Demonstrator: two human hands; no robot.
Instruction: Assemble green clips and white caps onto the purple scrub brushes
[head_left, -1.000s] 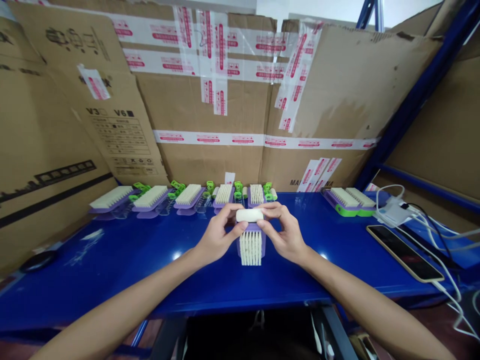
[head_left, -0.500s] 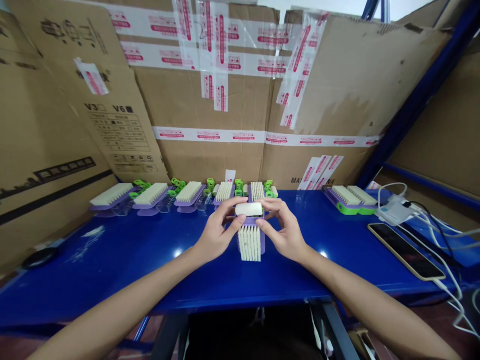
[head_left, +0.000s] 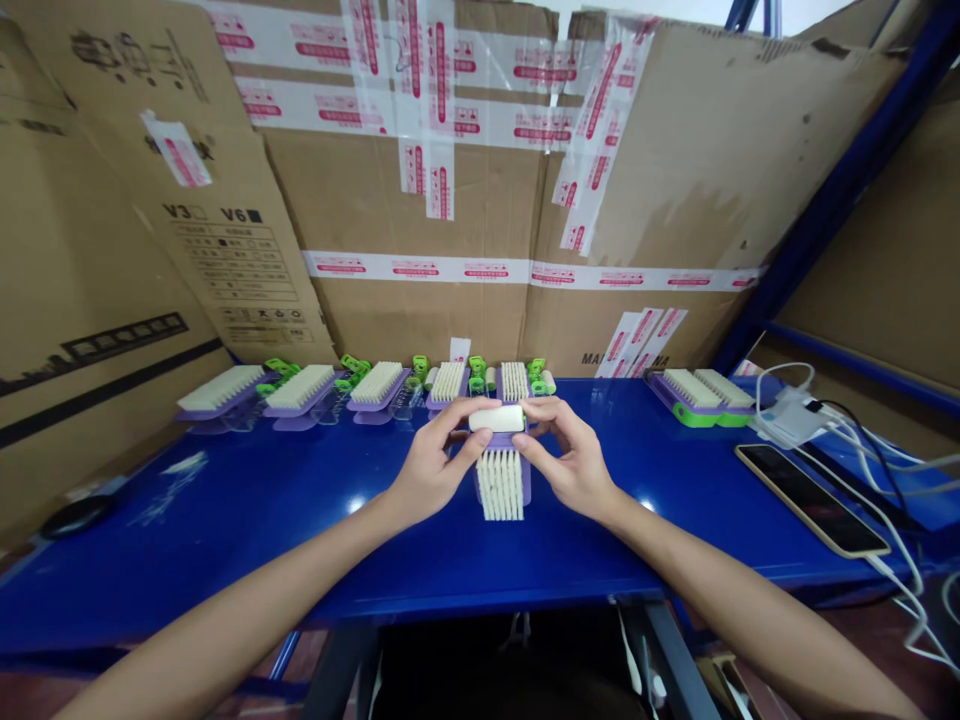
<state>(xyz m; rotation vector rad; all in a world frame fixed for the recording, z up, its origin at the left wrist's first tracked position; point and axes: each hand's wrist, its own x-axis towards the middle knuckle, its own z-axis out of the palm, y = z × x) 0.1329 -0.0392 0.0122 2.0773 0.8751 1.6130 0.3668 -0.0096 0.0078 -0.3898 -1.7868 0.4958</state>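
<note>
A white rounded piece (head_left: 496,419) sits over the upper part of a purple holder with a cream ridged pad (head_left: 501,485), near the middle of the blue table. My left hand (head_left: 437,455) grips the left end of the white piece between thumb and fingers. On its right end, my right hand (head_left: 566,455) has fingers at the top and its thumb at the lower edge. Behind my hands stands a row of similar purple holders with cream pads (head_left: 377,385) and green clips (head_left: 353,370).
A double pad holder with green edging (head_left: 701,395) lies at the right back. Near it are a white power strip (head_left: 791,418) with cables and a phone (head_left: 811,498). A black round object (head_left: 79,516) is at far left. Taped cardboard (head_left: 420,330) stands behind the blue table (head_left: 300,560).
Both hands keep nearly the same place and grip. The white piece looks slightly turned, and the view has shifted a little.
</note>
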